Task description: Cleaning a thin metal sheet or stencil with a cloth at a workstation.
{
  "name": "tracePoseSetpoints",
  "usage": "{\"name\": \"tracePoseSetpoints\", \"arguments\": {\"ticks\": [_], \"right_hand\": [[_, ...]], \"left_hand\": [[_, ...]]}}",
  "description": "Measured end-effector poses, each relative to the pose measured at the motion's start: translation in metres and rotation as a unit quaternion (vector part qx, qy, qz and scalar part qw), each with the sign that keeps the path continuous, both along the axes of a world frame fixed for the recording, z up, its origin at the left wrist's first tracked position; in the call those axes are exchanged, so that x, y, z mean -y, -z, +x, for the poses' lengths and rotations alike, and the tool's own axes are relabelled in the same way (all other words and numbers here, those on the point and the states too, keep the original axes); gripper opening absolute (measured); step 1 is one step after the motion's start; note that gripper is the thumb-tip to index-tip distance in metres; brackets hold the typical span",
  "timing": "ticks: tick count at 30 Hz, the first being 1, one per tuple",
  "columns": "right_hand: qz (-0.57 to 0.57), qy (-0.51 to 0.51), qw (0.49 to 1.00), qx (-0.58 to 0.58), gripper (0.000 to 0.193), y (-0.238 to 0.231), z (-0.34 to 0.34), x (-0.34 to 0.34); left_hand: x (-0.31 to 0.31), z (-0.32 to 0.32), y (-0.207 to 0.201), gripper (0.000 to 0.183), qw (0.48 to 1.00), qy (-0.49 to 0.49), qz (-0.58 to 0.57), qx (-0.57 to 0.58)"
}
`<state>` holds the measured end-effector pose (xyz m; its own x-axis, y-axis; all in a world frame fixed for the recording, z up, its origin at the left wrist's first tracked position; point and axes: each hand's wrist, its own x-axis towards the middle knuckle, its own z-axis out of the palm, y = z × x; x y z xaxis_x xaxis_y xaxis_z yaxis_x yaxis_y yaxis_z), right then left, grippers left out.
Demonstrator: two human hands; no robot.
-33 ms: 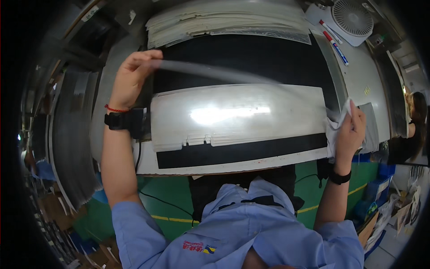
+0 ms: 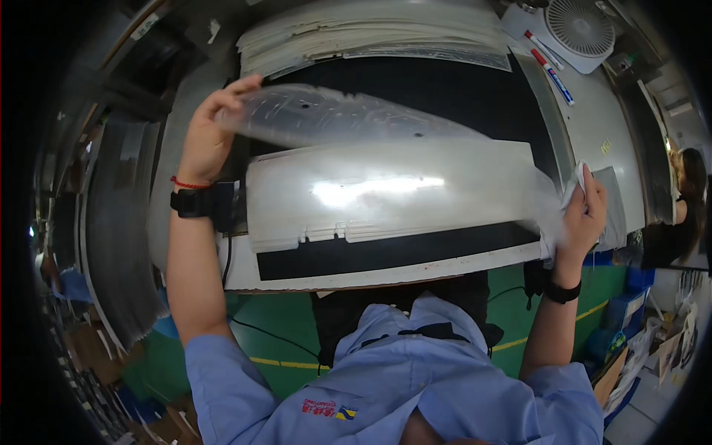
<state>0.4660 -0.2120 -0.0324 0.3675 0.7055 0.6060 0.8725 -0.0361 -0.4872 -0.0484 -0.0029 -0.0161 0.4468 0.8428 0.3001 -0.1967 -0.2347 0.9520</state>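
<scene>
My left hand (image 2: pixel 205 141) pinches the left end of a long, clear plastic sheet (image 2: pixel 319 115). The sheet is raised and bowed, its notched edge turned to the far side, and it spans across to the right. Around its right end, which is smeared by motion, my right hand (image 2: pixel 584 215) is closed on a white cloth (image 2: pixel 576 184); whether the fingers also grip the sheet is hard to see. Beneath lies a stack of similar glossy sheets (image 2: pixel 400 200) with notches along the near edge, resting on a black mat (image 2: pixel 393 258).
A taller pile of sheets (image 2: pixel 378 33) lies at the table's far side. Two markers (image 2: pixel 555 81) and a white fan (image 2: pixel 580 33) are at the back right. More stacked sheets (image 2: pixel 122 215) stand at the left. Another person (image 2: pixel 690 200) is at the far right.
The lifted sheet has turned from nearly edge-on to showing its broad face. My left hand has shifted slightly left; my right hand has barely moved.
</scene>
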Motion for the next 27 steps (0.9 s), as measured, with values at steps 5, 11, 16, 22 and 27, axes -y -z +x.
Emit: {"name": "tracePoseSetpoints", "arguments": {"ticks": [5, 11, 16, 22, 27], "right_hand": [[0.022, -0.003, 0.991, -0.132, 0.034, 0.008, 0.018, 0.002], [0.023, -0.034, 0.988, -0.149, 0.036, 0.010, 0.012, -0.001], [-0.003, -0.024, 0.989, -0.149, 0.034, 0.006, 0.014, 0.003], [-0.014, -0.042, 0.989, -0.142, 0.034, 0.011, 0.018, 0.002], [-0.004, -0.049, 0.990, -0.135, 0.034, 0.005, 0.018, 0.005]], "left_hand": [[-0.002, 0.000, 0.001, 0.005, 0.996, -0.019, -0.077, -0.047], [-0.002, 0.002, -0.001, 0.048, 0.973, -0.071, -0.208, -0.073], [0.001, 0.013, -0.010, 0.055, 0.970, -0.088, -0.218, -0.070], [0.000, 0.002, -0.010, 0.046, 0.964, -0.053, -0.236, -0.110], [0.008, 0.007, -0.011, 0.026, 0.963, -0.065, -0.218, -0.145]]}}
